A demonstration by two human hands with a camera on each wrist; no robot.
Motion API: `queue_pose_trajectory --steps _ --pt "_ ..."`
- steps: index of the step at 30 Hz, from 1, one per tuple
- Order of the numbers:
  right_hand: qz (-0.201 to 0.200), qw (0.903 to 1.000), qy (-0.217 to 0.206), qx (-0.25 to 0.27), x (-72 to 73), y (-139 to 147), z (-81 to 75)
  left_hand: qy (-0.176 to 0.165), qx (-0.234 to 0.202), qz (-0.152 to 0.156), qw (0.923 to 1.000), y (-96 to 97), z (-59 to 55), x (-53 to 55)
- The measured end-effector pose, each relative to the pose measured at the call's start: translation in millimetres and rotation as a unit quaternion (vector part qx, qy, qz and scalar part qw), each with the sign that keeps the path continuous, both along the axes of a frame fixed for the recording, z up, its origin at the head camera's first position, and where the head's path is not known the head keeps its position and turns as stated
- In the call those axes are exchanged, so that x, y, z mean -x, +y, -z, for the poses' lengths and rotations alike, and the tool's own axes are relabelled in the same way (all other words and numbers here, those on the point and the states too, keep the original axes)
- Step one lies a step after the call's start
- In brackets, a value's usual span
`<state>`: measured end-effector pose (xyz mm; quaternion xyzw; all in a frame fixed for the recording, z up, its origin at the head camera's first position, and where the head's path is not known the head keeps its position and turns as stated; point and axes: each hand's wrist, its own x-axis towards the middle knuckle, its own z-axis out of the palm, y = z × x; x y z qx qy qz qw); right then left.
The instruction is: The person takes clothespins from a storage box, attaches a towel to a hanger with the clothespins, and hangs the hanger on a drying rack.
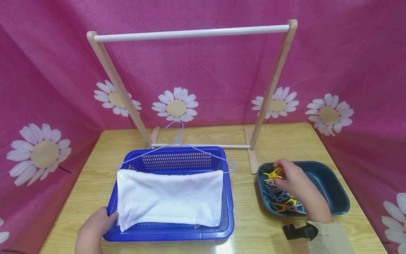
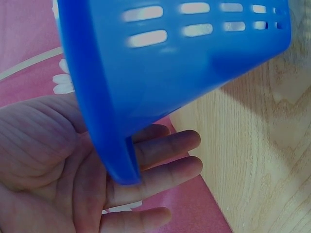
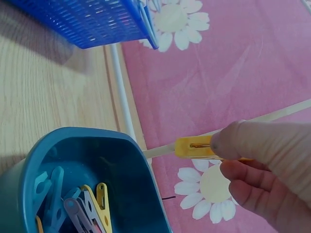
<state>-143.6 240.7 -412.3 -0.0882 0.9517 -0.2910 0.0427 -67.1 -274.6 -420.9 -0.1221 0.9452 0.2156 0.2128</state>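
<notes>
The left hand (image 1: 96, 225), at lower left of the head frame, is at the near left corner of a blue basket (image 1: 169, 237); the left wrist view shows its fingers extended and slightly spread beneath the rim, with no closed grip seen. The right hand (image 1: 298, 180), right of centre in the lower half, pinches a yellow clothespin (image 1: 273, 174) between thumb and fingers, its remaining fingers curled. The clothespin is over the left part of a dark teal bin (image 1: 330, 180) at lower right, in which further clothespins (image 1: 279, 194) lie heaped toward the left side, blue, grey and yellow among them. A white towel (image 1: 169, 197) lies over the basket, lower left of centre; the hook and shoulders of a light blue hanger (image 1: 179, 138) show above its upper edge. A rack (image 1: 191, 34) with wooden uprights and white bars stands behind. Basket, bin and rack rest on a wood-grain counter (image 1: 244, 222), backed by pink daisy-print cloth (image 1: 203, 67).
</notes>
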Motion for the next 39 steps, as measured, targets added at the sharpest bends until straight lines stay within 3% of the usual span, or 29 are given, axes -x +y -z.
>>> queue_pose_trajectory --steps 10,24,39 --pt "0.0 0.9999 0.014 -0.006 -0.2 -3.2 -5.1 0.0 0.001 0.0 1.0 0.2 0.2 -0.3" --pt "-0.005 0.9999 0.0 -0.016 1.6 -2.9 -7.0 0.004 0.001 0.003 1.0 0.0 0.6 -0.6" --pt "0.003 0.9999 -0.002 0.01 2.0 -3.5 -6.4 0.009 -0.001 -0.003 1.0 -2.4 5.0 0.3"
